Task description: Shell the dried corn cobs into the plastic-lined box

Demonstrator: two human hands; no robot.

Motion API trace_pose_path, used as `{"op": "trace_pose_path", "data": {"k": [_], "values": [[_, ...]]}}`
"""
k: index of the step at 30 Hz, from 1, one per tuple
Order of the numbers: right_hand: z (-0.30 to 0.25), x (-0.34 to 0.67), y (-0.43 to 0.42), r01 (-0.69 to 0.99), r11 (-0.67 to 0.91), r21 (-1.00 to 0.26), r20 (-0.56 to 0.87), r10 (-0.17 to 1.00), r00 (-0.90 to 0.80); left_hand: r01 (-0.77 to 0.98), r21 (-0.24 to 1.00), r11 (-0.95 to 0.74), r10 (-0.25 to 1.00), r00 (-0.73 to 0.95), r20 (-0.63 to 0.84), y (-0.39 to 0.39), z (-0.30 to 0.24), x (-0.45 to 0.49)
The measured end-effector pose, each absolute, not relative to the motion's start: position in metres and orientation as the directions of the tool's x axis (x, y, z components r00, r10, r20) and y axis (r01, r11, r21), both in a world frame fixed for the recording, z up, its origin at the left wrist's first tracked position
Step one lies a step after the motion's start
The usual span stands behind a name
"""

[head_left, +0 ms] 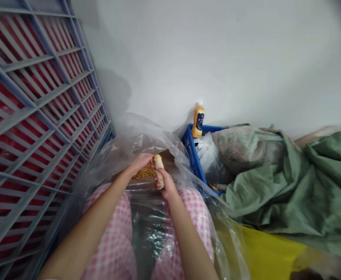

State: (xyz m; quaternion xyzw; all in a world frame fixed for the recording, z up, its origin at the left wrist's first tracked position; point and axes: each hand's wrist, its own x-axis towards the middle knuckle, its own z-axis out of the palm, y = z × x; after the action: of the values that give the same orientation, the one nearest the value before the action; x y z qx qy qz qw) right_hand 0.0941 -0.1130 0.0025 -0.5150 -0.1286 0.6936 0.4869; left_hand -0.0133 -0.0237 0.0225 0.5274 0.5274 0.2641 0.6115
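Observation:
My right hand (166, 182) is wrapped around the lower part of a corn cob (159, 165), which stands tilted above the lap. Most of the cob is pale and bare, with a few yellow kernels at its upper end. Against that upper end press the closed fingers of my left hand (144, 161); the thumb is hard to make out. Loose corn kernels (145, 174) lie below in a brown cardboard box (168, 156). Around the box and over the knees spreads a large clear plastic bag (135, 132).
A tall stack of plastic crates (49, 97) with red contents rises close on the left. To the right, a blue crate (196, 157) holds bags, with an orange drink bottle (198, 120) at its corner. Green cloth (287, 186) and a yellow sheet (263, 249) lie further right.

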Motion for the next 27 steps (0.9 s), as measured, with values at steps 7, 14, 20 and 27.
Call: {"op": "trace_pose_path", "data": {"k": [7, 14, 20, 27], "values": [[0.0022, 0.0938, -0.1117, -0.544, -0.499, -0.675, -0.586, 0.810, -0.017, 0.239, 0.908, 0.344, 0.839, 0.356, -0.411, -0.0227, 0.0281, -0.0154], [0.0037, 0.0940, -0.1128, -0.550, -0.512, -0.660, -0.591, 0.806, -0.041, 0.161, 0.942, 0.293, 0.874, 0.355, -0.332, -0.0247, 0.0252, -0.0139], [0.0069, 0.0939, -0.1137, -0.605, -0.520, -0.603, -0.578, 0.807, -0.117, 0.102, 0.954, 0.283, 0.901, 0.313, -0.301, -0.0271, 0.0209, -0.0138], [0.0090, 0.0961, -0.1122, -0.678, -0.530, -0.510, -0.588, 0.790, -0.175, 0.148, 0.916, 0.372, 0.874, 0.278, -0.400, -0.0250, 0.0229, -0.0168]]}}
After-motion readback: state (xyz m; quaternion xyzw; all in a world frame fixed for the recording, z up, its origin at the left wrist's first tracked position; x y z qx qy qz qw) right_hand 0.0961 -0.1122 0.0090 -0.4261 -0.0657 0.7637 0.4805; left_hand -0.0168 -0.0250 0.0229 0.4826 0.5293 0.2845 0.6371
